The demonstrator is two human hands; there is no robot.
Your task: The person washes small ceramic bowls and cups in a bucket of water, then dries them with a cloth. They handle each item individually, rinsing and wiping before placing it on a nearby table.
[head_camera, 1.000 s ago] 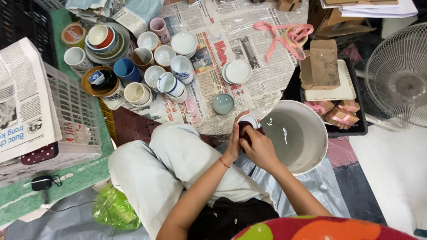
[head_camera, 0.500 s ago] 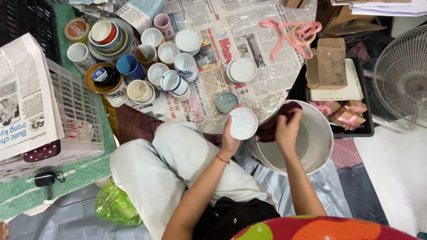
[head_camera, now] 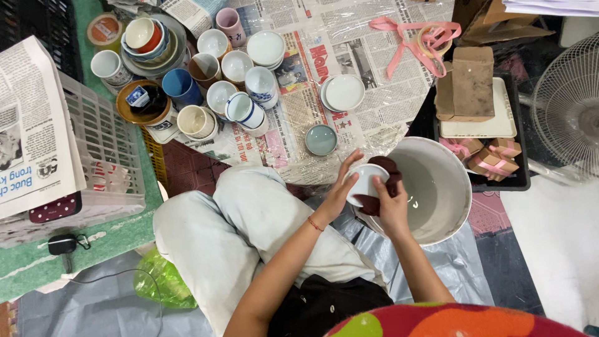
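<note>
My left hand [head_camera: 340,187] grips a small white dish [head_camera: 363,181] by its rim, tilted toward me over the edge of a large white bucket [head_camera: 446,187]. My right hand [head_camera: 393,206] presses a dark maroon cloth [head_camera: 382,195] against the dish's right side and underside. Both hands meet just above my bent knee, at the bucket's left rim. The bucket holds shallow cloudy water.
Newspaper under clear plastic [head_camera: 374,106] carries many cups and bowls [head_camera: 237,93], a grey-blue saucer [head_camera: 321,139] and a stack of white saucers [head_camera: 343,92]. A white basket [head_camera: 100,150] stands left, a black tray with small boxes [head_camera: 486,156] right, a fan [head_camera: 571,112] far right.
The dish and cloth went from my lap up over the bucket, then came back to its left rim. My right hand has shifted the cloth onto the dish.
</note>
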